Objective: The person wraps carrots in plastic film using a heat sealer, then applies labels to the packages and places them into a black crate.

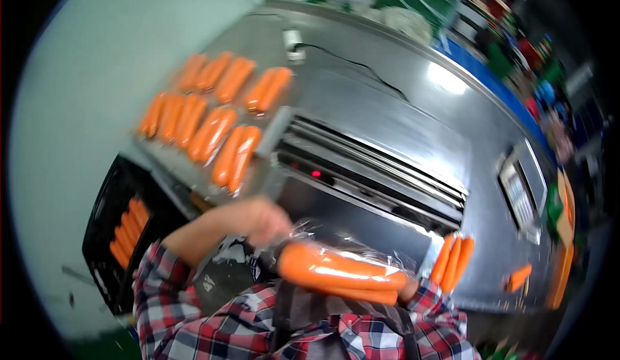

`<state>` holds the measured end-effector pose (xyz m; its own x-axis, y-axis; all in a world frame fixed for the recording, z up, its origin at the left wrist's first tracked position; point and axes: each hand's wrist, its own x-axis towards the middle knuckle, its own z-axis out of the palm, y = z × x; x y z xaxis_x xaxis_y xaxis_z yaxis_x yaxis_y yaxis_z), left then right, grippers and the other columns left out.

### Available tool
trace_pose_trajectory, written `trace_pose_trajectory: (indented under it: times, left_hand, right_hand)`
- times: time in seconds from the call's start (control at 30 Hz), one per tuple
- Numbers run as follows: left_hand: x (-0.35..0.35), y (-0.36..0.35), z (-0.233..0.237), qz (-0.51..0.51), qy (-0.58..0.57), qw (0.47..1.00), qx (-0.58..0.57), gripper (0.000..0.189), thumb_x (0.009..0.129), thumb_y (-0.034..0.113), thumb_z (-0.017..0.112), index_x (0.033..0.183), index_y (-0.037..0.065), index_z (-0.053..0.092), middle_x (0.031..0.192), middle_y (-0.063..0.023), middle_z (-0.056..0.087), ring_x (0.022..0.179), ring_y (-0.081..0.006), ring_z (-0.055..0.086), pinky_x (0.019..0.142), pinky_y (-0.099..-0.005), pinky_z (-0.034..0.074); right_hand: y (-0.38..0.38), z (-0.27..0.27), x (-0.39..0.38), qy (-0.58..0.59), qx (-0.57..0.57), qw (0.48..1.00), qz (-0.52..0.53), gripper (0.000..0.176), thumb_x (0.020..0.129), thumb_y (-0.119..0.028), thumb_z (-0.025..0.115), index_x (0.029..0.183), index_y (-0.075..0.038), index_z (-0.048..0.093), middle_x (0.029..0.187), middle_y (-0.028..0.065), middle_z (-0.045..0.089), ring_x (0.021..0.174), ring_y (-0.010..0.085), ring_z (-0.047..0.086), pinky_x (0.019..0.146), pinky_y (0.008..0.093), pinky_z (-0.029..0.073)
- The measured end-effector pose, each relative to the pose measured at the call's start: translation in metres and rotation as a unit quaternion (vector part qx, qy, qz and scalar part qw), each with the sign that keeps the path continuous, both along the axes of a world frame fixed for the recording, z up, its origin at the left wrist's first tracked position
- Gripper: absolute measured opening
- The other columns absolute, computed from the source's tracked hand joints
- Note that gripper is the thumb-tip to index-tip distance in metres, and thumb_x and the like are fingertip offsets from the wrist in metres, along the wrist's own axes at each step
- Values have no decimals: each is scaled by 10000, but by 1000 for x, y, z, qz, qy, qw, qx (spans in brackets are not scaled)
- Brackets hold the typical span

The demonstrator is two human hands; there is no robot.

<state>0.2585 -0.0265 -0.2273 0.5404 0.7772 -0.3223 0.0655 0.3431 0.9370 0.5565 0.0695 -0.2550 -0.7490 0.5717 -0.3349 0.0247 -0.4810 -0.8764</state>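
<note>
A clear plastic pack of carrots [336,271] lies across the front of my body, below the wrapping machine [368,185]. My left hand [261,221] is closed at the left end of the pack, on its gathered film, and is blurred by motion. At the right end, my right hand [409,289] is mostly hidden behind the pack, so its fingers do not show. A red light glows on the machine's front. Just right of the pack, several carrots [452,262] rest at the machine's right corner.
Several wrapped carrot packs [210,131] lie on the steel table [400,69] at the left. A black crate [106,221] with carrots stands at the lower left. A scale [518,191], a carrot piece [518,277] and a black cable [361,65] are on the table.
</note>
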Motion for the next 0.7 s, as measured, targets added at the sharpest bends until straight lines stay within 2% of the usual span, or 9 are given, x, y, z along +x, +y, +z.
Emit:
trace_pose_trajectory:
  times: [0.07,0.13,0.23,0.33,0.47,0.53,0.6,0.67,0.7]
  left_hand:
    - [17,25,21,224,-3,975,-4,299,885,277,500,799,32,649,635,32,588,464,-28,450,431,-203,390]
    - [77,29,55,248,82,964,38,235,895,219,495,831,45,640,706,27,607,551,-25,487,513,-196,418]
    - [108,11,51,144,-268,953,0,324,857,183,575,1138,26,531,1128,-70,531,981,-106,519,832,-232,428]
    - [108,-7,31,75,-404,909,-66,563,867,299,547,1326,32,357,1335,-113,388,1228,-182,379,1016,-283,300]
    - [80,-45,10,163,-657,692,-250,598,895,382,488,1356,35,331,1358,-146,353,1268,-212,341,1059,-292,248]
    - [55,-75,11,325,-521,780,-124,574,901,360,486,1328,-2,360,1310,-159,421,1212,-213,417,1022,-284,310]
    - [25,-87,1,340,-84,933,-83,533,927,360,424,1262,-53,420,1203,-150,526,1092,-210,528,947,-310,399]
    - [9,-101,-6,357,97,917,-148,519,944,377,366,1180,-70,486,1108,-127,590,978,-205,590,864,-329,457]
    - [2,-101,-13,433,-16,889,-150,517,945,388,361,1159,-61,502,1095,-126,595,971,-205,592,859,-330,460]
  right_hand:
    - [-10,-6,-1,-3,-42,999,15,204,893,-283,474,933,-90,526,773,49,503,699,166,504,619,313,421]
    - [-14,-12,-4,-3,-73,997,19,239,894,-314,468,960,-92,529,810,66,512,740,189,513,657,337,431]
    - [-15,-20,-16,-2,-119,993,4,295,896,-360,459,1002,-95,533,865,91,524,802,223,528,713,375,446]
    - [-10,-25,-15,5,-201,979,-38,352,897,-406,449,1044,-98,536,920,117,536,863,257,542,770,412,461]
    - [-6,-47,26,233,-391,890,-8,592,866,-578,385,1208,-103,477,1264,220,456,1169,387,438,967,534,351]
    - [-14,-26,15,176,-330,927,-25,607,868,-478,486,1252,-14,409,1240,174,482,1137,307,482,972,448,379]
    - [-12,-1,-7,33,-207,977,34,560,871,-353,535,1272,8,386,1277,150,437,1169,261,448,981,370,378]
    - [0,-7,-28,78,-219,969,88,594,875,-363,514,1331,-40,311,1325,150,401,1215,290,413,995,400,368]
    - [2,4,-39,133,-266,951,82,630,870,-372,520,1352,-50,271,1346,150,371,1225,294,400,986,423,373]
